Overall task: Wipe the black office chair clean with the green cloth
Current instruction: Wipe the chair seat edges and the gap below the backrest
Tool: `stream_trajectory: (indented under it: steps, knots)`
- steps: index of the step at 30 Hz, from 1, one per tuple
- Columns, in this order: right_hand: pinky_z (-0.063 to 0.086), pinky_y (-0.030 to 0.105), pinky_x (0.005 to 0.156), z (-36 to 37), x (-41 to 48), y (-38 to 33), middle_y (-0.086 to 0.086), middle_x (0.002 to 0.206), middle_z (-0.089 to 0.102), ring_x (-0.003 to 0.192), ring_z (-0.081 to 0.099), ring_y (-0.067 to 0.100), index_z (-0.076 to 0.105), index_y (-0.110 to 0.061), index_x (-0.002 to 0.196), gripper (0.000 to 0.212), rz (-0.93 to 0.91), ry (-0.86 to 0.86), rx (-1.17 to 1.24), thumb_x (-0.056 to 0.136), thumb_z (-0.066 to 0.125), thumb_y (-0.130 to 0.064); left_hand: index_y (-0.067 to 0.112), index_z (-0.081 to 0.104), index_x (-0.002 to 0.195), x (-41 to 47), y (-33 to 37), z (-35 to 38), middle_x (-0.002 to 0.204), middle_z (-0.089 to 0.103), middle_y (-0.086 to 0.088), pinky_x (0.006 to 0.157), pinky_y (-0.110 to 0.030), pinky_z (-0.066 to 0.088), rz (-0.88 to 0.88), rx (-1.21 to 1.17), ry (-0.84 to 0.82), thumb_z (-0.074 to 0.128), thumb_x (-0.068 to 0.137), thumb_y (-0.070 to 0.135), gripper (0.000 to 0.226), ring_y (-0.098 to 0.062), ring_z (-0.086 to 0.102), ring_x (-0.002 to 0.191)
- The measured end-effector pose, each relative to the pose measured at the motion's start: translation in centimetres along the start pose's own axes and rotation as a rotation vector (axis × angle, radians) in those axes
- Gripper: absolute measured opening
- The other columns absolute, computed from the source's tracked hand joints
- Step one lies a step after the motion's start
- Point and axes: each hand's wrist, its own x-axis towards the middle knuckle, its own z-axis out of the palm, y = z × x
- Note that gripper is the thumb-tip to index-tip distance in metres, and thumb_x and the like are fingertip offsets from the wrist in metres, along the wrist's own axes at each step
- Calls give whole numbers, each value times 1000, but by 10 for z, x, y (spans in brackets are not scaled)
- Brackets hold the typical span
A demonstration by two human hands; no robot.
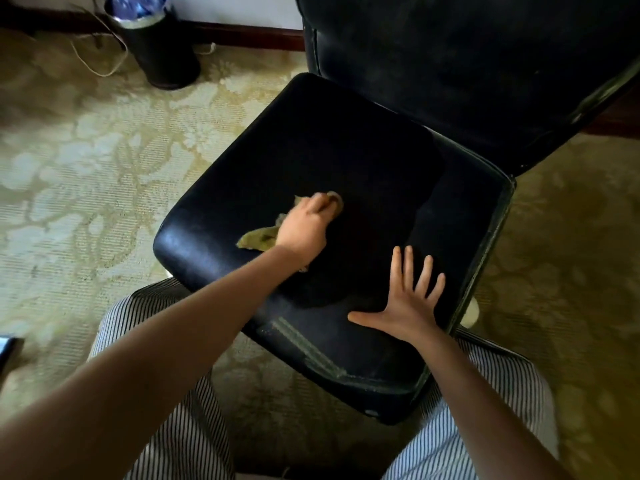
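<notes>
We see the left hand (304, 226) on the green cloth (260, 239), fingers curled round the wad, pressing it onto the seat of the black office chair (349, 147). A loose tail of cloth sticks out behind the knuckles, beside the wrist. The right hand (412, 303) lies flat on the seat, well right of the cloth, fingers spread, holding nothing. We judge the cloth soft, light and floppy, so it's best held bunched under the palm. The seat looks slick and the chair may roll, so brace it.

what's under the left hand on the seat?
The green cloth, pressed on the chair seat, gripped by the left hand. Its middle is hidden beneath the hand.
</notes>
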Motion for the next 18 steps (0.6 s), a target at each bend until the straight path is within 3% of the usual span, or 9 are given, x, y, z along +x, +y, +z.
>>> stream_trajectory:
  steps: [4,8,11,15,17,18]
  knots:
    - [-18,54,108,-1,0,1,3,150,-35,135,-34,34,-33,-17,141,136,9,7,-6,59,52,-85,4,50,130,-17,44,20,127,50,-16,90,-40,43,218,-34,-74,55,80,1,50,-35,52,105]
    - [-21,51,107,-2,-2,4,2,151,-33,135,-35,31,-30,-16,142,137,-24,10,25,59,57,-82,6,66,110,-53,52,28,107,64,-12,72,-32,55,468,-17,-93,82,51,10,60,-28,63,79]
    - [-23,49,106,-6,-5,3,2,150,-35,135,-36,30,-32,-18,141,137,-22,0,6,60,57,-81,12,68,108,-83,35,27,110,60,-6,72,-28,55,567,-1,-74,81,50,14,59,-22,58,84]
    - [-22,46,108,-3,-21,7,4,151,-33,137,-33,26,-35,-22,139,133,-86,27,-54,61,54,-82,19,60,117,-108,-17,15,119,43,-1,71,-30,54,556,94,-16,48,73,15,46,-20,47,95]
    - [-22,45,107,10,-36,7,6,153,-27,136,-31,23,-34,-23,138,131,-148,54,-112,57,46,-87,17,56,121,-107,-47,3,120,50,-6,71,-36,55,415,83,21,59,71,6,52,-27,56,93]
    - [-16,47,108,18,-43,8,11,157,-13,139,-22,24,-24,-20,144,130,-155,58,-174,54,40,-89,14,56,122,-104,-59,-2,120,54,-10,73,-40,56,300,65,48,63,69,-1,56,-33,60,92]
